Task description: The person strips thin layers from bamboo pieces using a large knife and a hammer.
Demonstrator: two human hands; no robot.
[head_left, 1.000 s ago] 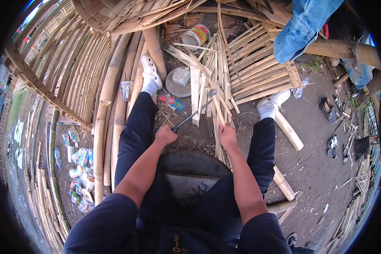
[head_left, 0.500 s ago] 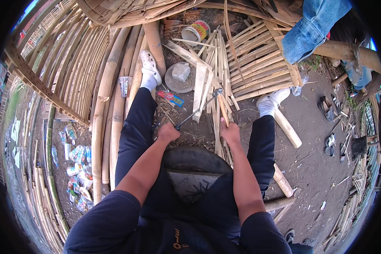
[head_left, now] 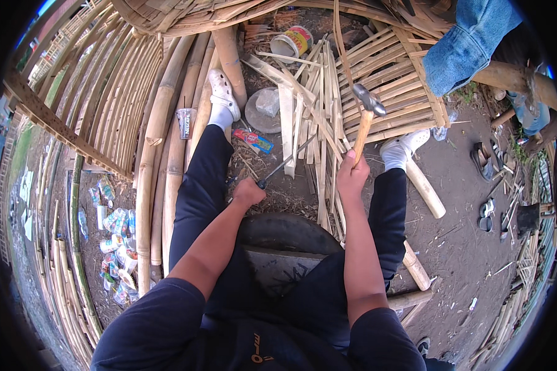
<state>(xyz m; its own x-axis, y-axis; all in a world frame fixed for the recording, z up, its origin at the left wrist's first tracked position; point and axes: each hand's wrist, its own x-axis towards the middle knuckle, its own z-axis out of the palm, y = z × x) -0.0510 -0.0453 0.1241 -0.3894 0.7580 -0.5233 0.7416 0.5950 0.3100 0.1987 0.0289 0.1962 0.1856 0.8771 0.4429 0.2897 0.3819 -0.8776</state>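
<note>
My right hand is closed round the wooden handle of a hammer. Its metal head is raised over the bamboo slats. My left hand grips the dark handle of a thin metal-shafted tool that looks like a screwdriver, its shaft slanting up and right toward the loose bamboo strips. The far tip is hard to make out against the strips. Beyond my right hand lies a slatted bamboo panel.
Bamboo poles run along my left, with a plastic cup on them. A pale block sits on a round slab ahead, near a tipped bucket. At upper right is another person's denim-clad leg. Sandals lie on the ground.
The hammer has swung up and to the right, away from the metal shaft it was close to. My left hand has barely moved with its tool.
</note>
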